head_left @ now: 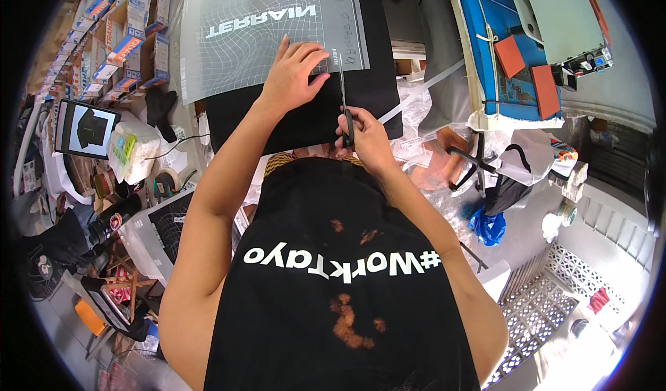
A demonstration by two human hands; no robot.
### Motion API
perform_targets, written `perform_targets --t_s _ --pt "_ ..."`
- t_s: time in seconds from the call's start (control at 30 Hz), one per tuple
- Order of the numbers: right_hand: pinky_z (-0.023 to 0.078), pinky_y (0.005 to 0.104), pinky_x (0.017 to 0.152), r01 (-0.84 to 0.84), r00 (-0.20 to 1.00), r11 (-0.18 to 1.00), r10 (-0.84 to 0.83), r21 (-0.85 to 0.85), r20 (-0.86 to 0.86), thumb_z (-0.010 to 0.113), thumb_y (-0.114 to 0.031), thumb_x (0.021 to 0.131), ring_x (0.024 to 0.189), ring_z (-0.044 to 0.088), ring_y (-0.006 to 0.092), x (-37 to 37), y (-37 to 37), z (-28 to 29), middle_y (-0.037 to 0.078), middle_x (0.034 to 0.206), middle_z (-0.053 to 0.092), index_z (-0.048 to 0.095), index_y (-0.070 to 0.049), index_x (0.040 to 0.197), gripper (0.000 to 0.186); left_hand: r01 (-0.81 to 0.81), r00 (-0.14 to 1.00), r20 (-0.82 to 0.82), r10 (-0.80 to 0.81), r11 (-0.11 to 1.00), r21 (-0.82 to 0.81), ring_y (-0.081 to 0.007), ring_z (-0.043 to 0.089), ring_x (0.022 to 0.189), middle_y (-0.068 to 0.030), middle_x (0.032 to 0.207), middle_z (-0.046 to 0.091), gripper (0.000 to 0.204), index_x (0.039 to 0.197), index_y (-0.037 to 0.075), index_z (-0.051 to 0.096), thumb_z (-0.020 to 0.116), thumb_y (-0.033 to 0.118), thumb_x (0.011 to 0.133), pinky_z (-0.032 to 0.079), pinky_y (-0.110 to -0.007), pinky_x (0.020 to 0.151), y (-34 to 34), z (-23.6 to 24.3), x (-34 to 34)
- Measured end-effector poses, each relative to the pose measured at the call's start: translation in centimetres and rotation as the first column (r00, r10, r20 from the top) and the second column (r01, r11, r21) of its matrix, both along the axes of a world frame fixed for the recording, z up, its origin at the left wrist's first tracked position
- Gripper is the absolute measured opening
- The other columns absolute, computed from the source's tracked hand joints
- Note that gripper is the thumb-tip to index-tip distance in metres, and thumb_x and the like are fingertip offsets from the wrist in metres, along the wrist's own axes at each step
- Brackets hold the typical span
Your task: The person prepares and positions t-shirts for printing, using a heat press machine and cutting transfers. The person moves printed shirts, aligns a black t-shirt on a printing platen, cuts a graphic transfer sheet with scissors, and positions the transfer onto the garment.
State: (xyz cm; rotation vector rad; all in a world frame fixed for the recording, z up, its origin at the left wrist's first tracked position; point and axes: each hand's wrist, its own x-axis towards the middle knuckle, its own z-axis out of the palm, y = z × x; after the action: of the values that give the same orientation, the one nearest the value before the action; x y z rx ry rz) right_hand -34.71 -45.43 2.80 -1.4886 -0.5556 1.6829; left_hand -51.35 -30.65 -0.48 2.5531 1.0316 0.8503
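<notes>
A translucent film sheet [229,58] with a white wavy grid and lettering lies over a black surface [243,126] in front of me. My left hand [293,79] rests on the sheet near its close edge, fingers apart and holding nothing. To its right, my right hand [372,145] grips the black handles of a pair of scissors [348,129]. The scissors' blades point away from me, at the sheet along its darker right-hand strip [350,37]. Whether the blades are parted cannot be made out.
Stacked cardboard boxes [125,37] stand at the far left, above a tablet-like screen [84,131] and a plastic-wrapped bundle [132,151]. At right are a blue board [482,16] with orange-red pieces [510,56], a black chair base [479,158] and a blue plastic bag [487,226].
</notes>
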Motion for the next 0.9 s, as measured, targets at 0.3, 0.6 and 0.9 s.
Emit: perform_targets --t_s 0.3,0.6,0.9 --pt "0.049 0.0228 0.047 0.002 1.000 1.000 -0.002 -0.002 0.007 0.069 -0.029 0.093 0.061 0.059 0.0093 0.2 0.6 -0.5 0.003 0.080 0.059 0.053 -0.001 0.128 0.048 0.002 1.000 0.016 -0.002 1.000 0.006 -0.0258 0.054 0.121 -0.0033 0.122 0.059 0.038 0.113 0.013 0.063 0.076 0.019 0.078 0.030 -0.058 0.112 0.2 -0.3 0.0" --pt "0.046 0.0240 0.043 0.000 0.993 1.000 0.000 -0.002 0.116 0.067 -0.028 0.094 0.058 0.059 0.0104 -0.2 2.0 1.1 0.004 0.077 0.059 0.057 0.001 0.118 0.039 0.047 0.996 0.070 -0.060 0.983 0.176 -0.0199 0.060 0.112 0.0024 0.100 0.070 0.014 0.096 0.011 0.073 0.070 0.010 0.081 0.031 -0.055 0.114 -0.3 -0.3 1.1" --pt "0.045 0.0241 0.042 0.008 0.984 1.000 -0.010 0.013 0.176 0.068 -0.029 0.093 0.056 0.059 0.0111 -0.2 3.7 0.8 0.004 0.076 0.059 0.060 -0.001 0.106 0.032 0.056 0.978 0.192 -0.081 0.990 0.133 -0.0222 0.068 0.093 -0.0036 0.100 0.070 0.016 0.091 0.007 0.070 0.070 0.005 0.075 0.056 -0.035 0.077 -1.6 1.3 1.0"
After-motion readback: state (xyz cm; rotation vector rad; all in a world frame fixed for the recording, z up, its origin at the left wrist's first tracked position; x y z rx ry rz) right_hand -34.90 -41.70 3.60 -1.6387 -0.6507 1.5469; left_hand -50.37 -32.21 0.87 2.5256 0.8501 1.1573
